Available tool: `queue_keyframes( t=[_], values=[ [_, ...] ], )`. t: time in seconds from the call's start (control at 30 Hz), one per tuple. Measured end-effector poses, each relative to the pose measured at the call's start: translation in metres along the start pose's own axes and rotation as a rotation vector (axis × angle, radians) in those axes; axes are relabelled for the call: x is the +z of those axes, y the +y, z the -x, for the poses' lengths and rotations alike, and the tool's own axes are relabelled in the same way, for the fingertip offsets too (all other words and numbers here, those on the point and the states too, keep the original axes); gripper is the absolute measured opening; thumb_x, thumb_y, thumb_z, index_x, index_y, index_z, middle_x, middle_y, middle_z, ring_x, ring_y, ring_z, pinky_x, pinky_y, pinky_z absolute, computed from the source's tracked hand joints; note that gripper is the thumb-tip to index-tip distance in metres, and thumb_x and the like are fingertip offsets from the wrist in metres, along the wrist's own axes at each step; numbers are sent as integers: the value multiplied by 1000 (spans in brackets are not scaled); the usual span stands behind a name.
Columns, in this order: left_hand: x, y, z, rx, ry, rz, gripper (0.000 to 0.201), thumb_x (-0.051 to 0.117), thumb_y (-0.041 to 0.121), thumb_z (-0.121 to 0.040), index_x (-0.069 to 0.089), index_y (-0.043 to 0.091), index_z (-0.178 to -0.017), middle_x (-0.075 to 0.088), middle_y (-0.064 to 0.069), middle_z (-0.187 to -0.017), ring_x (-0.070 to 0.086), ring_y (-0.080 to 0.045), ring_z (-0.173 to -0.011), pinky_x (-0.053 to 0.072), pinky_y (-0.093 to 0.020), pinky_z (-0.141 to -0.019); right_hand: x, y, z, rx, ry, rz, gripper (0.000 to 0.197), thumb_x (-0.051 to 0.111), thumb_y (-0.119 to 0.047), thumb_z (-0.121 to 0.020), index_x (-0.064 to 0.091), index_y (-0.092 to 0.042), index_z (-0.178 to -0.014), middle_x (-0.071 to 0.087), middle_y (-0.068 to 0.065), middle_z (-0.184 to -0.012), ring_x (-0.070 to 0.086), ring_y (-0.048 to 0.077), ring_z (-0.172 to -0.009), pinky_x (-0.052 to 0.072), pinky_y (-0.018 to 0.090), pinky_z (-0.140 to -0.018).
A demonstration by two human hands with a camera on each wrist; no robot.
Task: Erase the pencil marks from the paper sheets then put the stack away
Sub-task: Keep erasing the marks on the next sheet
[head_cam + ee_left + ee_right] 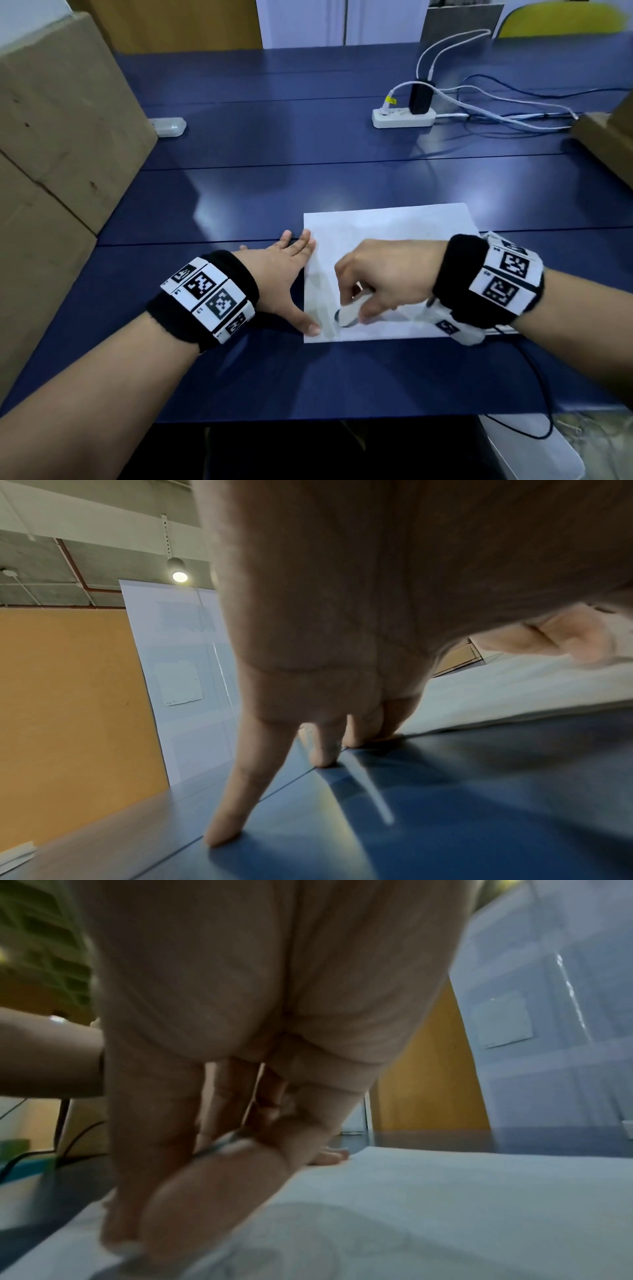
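Paper [394,240] lay flat on the blue table [274,192], close to the near edge and a bit toward the right side. It looked like one white sheet from above, and the pictures did not show if more sheets were under it.

The left hand [281,274] was spread out flat. Its fingertips [305,240] touched the left edge of the paper, and its thumb pressed down near the near left corner. This was likely to keep the paper from sliding or wrinkling while it was being rubbed. In the left wrist view, the fingers [232,804] stood straight with their tips on the table.

The right hand [383,274] was curled and pinched a small white eraser [347,315]. The eraser touched the paper near the near left corner, just beside the left thumb. It leaned low against the sheet, which seemed right for rubbing. A small dark smudge showed by its tip, but it was too blurry to tell if it was a pencil mark. The right wrist view was blurry too, and showed only curled fingers [154,1150] over the white sheet.

The job seemed to be in the rubbing part. The paper was not put away yet.

At the far right part of the table sat a white power strip [402,118] with a black plug and many wires. A big cardboard box [61,113] stood along the left edge. Another box [606,137] sat at the right edge.
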State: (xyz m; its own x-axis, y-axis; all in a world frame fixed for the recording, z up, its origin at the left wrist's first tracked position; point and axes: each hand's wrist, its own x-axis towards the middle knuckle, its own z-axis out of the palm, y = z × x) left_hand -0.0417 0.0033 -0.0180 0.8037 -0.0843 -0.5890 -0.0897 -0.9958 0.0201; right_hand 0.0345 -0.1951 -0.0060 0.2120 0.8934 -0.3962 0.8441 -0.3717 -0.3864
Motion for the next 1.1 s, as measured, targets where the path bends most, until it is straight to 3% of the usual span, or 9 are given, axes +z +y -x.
queue_keyframes(
  t=[0.23,0.37,0.43,0.6,0.73,0.83,0.93,1.0,1.1],
  values=[
    [1,-1,-2,12,-1,1,156,53,97,-35,-22,24,-152,-30,15,-156,-21,-11,-147,23,-62,-114,-20,26,-8,179,267,67,14,72,-25,-79,66,-15,-87,59,-2,-95,68,23,-63,58,42,-61],
    [1,0,-2,6,-2,8,154,59,93,-42,-22,23,-152,-30,15,-156,-21,-12,-147,23,-64,-112,-4,4,2,42,17,-66,14,77,-24,-78,64,-22,-84,54,-12,-88,70,23,-63,56,26,-55],
    [1,-1,-3,9,-6,3,156,56,95,-38,-22,23,-152,-31,15,-156,-21,-12,-147,24,-64,-112,-3,1,3,32,-19,-70,15,77,-22,-80,64,-22,-87,53,-12,-90,70,22,-61,54,22,-52],
    [1,1,-1,-1,2,-3,153,58,94,-42,-20,24,-153,-29,16,-157,-21,-11,-147,24,-65,-112,-24,30,-11,217,256,73,14,70,-24,-85,64,-15,-93,62,1,-101,68,20,-56,58,38,-59],
    [0,0,-1,-3,-1,7,154,58,94,-41,-21,24,-152,-30,16,-156,-21,-11,-147,22,-64,-113,-10,18,-4,79,111,-45,20,75,-30,-73,55,-32,-73,58,-10,-88,69,23,-63,59,41,-62],
    [0,0,-2,-4,-16,4,153,60,93,-43,-23,24,-152,-32,16,-155,-22,-12,-147,23,-63,-113,2,4,0,15,-27,-59,24,78,-29,-72,54,-32,-72,58,-13,-87,69,24,-67,58,42,-66],
    [-1,1,-1,-4,-12,-6,153,60,93,-43,-22,24,-152,-31,16,-156,-22,-12,-147,23,-63,-113,-12,16,-9,69,151,97,15,74,-27,-77,62,-22,-84,60,-7,-92,66,24,-79,56,41,-73],
    [-1,1,0,-10,-14,-5,153,59,93,-42,-22,24,-152,-31,16,-156,-22,-11,-147,24,-63,-113,-24,28,-10,178,243,136,15,70,-25,-82,65,-15,-91,62,0,-99,66,24,-77,56,39,-67],
    [-3,3,2,-16,-12,-12,150,63,90,-47,-22,23,-152,-30,16,-156,-22,-11,-147,24,-65,-112,-20,31,-6,150,217,41,15,73,-27,-78,59,-24,-80,62,-1,-95,68,23,-63,57,39,-58]
  ],
)
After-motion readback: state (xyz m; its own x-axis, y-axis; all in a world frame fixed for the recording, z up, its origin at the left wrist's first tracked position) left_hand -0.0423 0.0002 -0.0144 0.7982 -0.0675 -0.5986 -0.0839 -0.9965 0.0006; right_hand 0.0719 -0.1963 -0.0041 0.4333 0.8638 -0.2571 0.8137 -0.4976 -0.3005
